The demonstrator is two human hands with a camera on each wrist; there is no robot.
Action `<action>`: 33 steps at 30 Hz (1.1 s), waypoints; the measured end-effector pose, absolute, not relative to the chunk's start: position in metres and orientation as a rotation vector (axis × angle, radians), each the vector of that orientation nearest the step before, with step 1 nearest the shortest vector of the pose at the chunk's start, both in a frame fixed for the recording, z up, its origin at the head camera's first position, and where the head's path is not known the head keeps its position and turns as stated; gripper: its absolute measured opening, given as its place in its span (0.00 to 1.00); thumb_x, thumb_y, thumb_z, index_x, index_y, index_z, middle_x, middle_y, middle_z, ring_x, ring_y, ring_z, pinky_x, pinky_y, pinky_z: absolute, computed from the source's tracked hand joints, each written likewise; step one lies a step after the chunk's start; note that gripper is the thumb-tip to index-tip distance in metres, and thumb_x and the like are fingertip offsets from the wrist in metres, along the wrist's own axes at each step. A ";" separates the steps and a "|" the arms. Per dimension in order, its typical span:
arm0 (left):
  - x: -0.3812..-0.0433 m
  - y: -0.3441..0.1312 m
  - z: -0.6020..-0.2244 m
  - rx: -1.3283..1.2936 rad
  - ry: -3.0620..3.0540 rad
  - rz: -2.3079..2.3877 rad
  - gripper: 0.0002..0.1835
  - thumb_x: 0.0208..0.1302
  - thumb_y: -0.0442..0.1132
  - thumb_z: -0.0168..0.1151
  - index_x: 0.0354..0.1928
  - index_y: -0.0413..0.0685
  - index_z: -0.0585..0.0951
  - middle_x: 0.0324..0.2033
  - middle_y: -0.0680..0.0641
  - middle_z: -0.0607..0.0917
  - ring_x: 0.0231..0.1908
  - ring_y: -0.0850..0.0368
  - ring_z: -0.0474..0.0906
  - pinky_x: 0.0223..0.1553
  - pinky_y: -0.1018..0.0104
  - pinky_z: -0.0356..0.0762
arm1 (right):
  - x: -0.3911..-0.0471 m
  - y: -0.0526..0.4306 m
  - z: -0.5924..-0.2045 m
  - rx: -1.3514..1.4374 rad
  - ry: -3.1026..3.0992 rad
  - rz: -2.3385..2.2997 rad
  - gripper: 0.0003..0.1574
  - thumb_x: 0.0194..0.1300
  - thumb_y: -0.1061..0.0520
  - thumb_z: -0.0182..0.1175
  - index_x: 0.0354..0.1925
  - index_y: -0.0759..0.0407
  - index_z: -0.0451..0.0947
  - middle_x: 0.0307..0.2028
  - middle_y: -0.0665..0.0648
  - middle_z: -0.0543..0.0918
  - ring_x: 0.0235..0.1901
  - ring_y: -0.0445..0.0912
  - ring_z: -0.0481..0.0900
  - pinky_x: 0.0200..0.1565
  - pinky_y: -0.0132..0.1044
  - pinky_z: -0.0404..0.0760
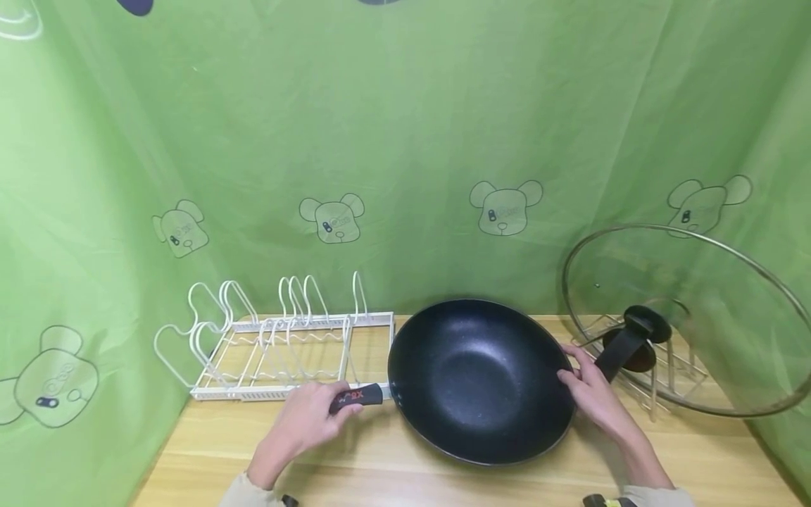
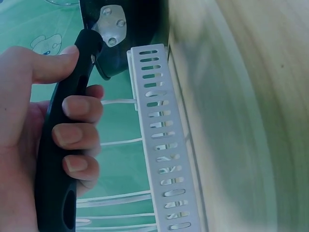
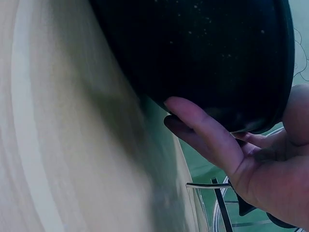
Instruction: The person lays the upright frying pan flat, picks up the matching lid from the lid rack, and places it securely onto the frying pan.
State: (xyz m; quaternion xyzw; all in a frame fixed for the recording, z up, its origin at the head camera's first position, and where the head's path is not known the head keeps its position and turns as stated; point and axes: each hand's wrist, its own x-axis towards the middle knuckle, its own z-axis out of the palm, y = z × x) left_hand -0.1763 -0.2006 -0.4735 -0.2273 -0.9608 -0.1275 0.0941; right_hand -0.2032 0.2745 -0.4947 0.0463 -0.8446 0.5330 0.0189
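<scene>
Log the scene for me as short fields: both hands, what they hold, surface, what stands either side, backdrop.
Held item: round, deep black pan, hollow facing the head camera, no contents visible
Left hand: fingers curled round the black handle with red lettering
Right hand: grips the pan's rim opposite the handle
Surface: light wood-grain table
Left side: white metal rack with upright loops, on the table
Right side: large round clear-glass lid with metal rim, tilted, at a thin metal wire stand
Backdrop: green curtain with printed animal faces
</scene>
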 end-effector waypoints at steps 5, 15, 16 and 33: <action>-0.176 -0.201 -0.472 -0.679 -2.862 -0.394 0.19 0.58 0.61 0.61 0.40 0.55 0.81 0.19 0.61 0.73 0.14 0.69 0.62 0.14 0.74 0.61 | -0.203 0.274 -0.494 0.156 -2.624 1.673 0.31 0.71 0.65 0.45 0.68 0.67 0.49 0.45 0.79 0.76 0.38 0.56 0.81 0.34 0.39 0.80; -0.174 -0.201 -0.470 -0.651 -2.863 -0.374 0.17 0.56 0.59 0.63 0.38 0.55 0.81 0.18 0.60 0.73 0.15 0.69 0.62 0.14 0.73 0.60 | -0.200 0.274 -0.491 0.122 -2.636 1.734 0.34 0.72 0.61 0.47 0.70 0.63 0.47 0.43 0.77 0.77 0.24 0.54 0.80 0.14 0.44 0.73; -0.173 -0.200 -0.469 -0.651 -2.863 -0.374 0.18 0.56 0.59 0.63 0.39 0.55 0.81 0.18 0.60 0.73 0.15 0.69 0.62 0.14 0.73 0.60 | -0.200 0.274 -0.491 0.130 -2.632 1.739 0.35 0.72 0.61 0.47 0.70 0.63 0.46 0.43 0.77 0.76 0.24 0.53 0.80 0.14 0.44 0.73; -0.150 -0.185 -0.436 -0.617 -2.899 -0.269 0.23 0.57 0.53 0.65 0.48 0.44 0.80 0.41 0.46 0.83 0.41 0.51 0.78 0.43 0.52 0.77 | -0.174 0.300 -0.456 0.418 -2.654 1.933 0.36 0.73 0.57 0.49 0.70 0.70 0.47 0.57 0.82 0.65 0.48 0.60 0.79 0.40 0.48 0.82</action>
